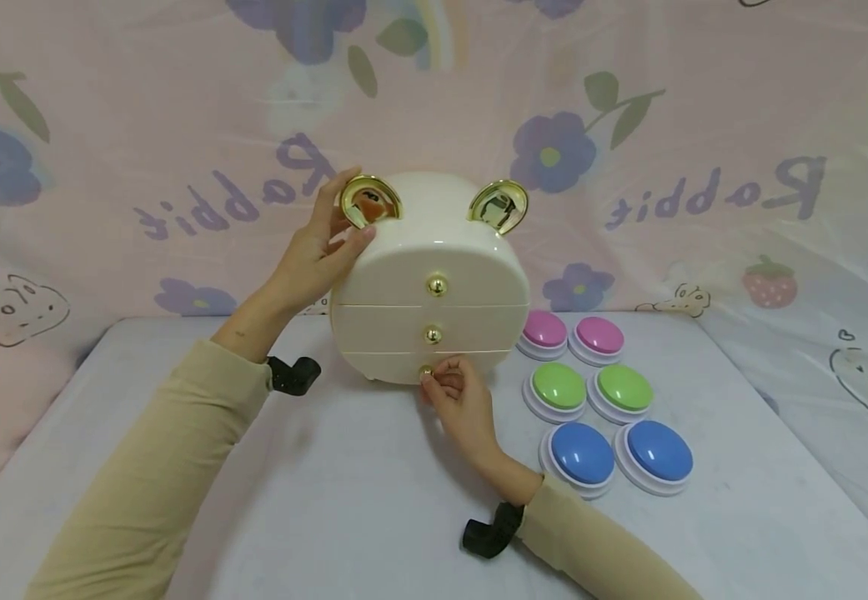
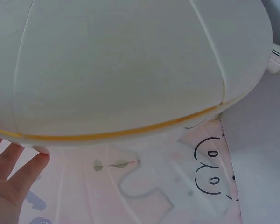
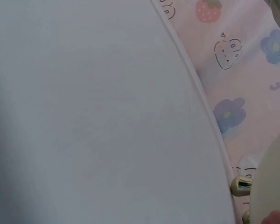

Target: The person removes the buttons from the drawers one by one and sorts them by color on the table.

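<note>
A glossy cream storage box [image 1: 392, 271] with three drawers, gold knobs and two gold-rimmed ears stands on the white table. At its upper left, my left hand [image 1: 321, 250] holds it by the left ear [image 1: 370, 202], thumb in front and fingers behind. The left wrist view has this hand [image 2: 11, 182] with fingertips at the box's gold-trimmed edge. Low on the front, my right hand [image 1: 467, 408] pinches the bottom drawer's gold knob [image 1: 425, 372]. That drawer sits flush with the front. Only a fingertip [image 3: 273, 218] of the right hand shows in the right wrist view.
Right of the box, push buttons on white bases stand in pairs: pink [image 1: 599, 335], green [image 1: 625, 387] and blue [image 1: 659, 451]. The white-covered table [image 1: 373, 500] reaches back to a printed cloth backdrop [image 1: 441, 100]. A black wrist mount [image 1: 494, 531] hangs at each sleeve.
</note>
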`<state>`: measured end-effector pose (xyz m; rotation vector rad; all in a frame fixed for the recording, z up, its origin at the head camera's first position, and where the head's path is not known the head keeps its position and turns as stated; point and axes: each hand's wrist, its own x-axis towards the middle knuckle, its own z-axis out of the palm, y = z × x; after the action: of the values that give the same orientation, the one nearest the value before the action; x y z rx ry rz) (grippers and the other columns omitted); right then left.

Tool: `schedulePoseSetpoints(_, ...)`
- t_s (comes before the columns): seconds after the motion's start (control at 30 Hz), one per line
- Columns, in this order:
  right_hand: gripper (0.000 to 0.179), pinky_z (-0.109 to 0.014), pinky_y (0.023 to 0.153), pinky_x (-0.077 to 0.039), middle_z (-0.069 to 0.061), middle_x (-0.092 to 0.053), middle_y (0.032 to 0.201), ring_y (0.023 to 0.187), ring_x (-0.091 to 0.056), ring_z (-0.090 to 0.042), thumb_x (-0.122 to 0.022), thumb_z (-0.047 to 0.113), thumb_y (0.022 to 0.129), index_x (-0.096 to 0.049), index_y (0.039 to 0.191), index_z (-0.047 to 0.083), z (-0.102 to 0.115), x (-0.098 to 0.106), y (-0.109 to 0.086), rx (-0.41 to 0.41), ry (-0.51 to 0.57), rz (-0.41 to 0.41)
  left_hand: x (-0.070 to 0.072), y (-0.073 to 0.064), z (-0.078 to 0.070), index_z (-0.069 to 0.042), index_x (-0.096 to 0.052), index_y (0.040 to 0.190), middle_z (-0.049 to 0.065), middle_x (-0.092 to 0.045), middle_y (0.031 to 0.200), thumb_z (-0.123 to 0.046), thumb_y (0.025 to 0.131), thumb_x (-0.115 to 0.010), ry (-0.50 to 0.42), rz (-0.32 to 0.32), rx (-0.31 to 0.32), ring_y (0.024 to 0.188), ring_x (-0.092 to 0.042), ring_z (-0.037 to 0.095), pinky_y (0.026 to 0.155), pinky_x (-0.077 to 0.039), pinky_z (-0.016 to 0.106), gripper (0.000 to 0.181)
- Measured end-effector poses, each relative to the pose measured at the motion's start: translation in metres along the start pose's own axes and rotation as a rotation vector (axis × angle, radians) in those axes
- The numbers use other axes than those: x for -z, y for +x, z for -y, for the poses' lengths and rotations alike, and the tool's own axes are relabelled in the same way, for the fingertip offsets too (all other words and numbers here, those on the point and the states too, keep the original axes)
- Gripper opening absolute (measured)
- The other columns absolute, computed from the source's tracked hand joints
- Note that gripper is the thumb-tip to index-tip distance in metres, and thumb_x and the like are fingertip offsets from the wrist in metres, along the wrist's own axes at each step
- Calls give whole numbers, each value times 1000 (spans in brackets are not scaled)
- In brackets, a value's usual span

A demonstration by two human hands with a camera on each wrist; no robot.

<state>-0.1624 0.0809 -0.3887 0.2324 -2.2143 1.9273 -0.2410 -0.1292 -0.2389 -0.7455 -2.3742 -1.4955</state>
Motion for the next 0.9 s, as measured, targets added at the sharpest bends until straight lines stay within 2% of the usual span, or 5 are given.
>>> schedulePoseSetpoints(0.17,17,-41,71,-60,-27,-67,94,80,-69,-37,-64,-5,87,-55,100,-9,-2,-2,5,-19,51,-7,1,-1,1,-32,-16,151,15,-44,144,-26,98,-54,2,5,6,137,-40,32,112,-33,55,65)
schedulePoseSetpoints(0.4,17,-38,69,-60,-25,-66,95,79,-69,-33,-64,-3,87,-55,101,-7,-1,-3,5,-9,46,5,3,-1,1,-33,-16,151,16,-45,143,-26,98,-54,11,3,17,136,-40,32,112,-32,55,65)
schedulePoseSetpoints(0.5,19,-35,69,-60,-27,-65,99,83,-69,-37,-63,-4,88,-54,104,-7,2,-1,4,-35,68,37,3,-2,0,-33,-15,151,17,-45,142,-27,98,-54,25,-9,24,136,-40,33,111,-33,55,66)
schedulePoseSetpoints(0.67,25,-37,70,-61,-31,-65,102,90,-67,-40,-60,-3,89,-55,114,-5,5,10,3,-109,63,87,2,-3,-1,-34,-12,152,17,-46,143,-31,99,-51,117,-45,27,135,-43,33,109,-35,57,66)
schedulePoseSetpoints(0.9,24,-33,62,-60,-32,-63,106,92,-67,-40,-57,-2,90,-56,113,-7,6,40,2,-123,-30,150,4,-19,1,-26,-11,153,18,-54,135,-33,101,-41,267,-142,53,130,-48,35,106,-37,57,61)
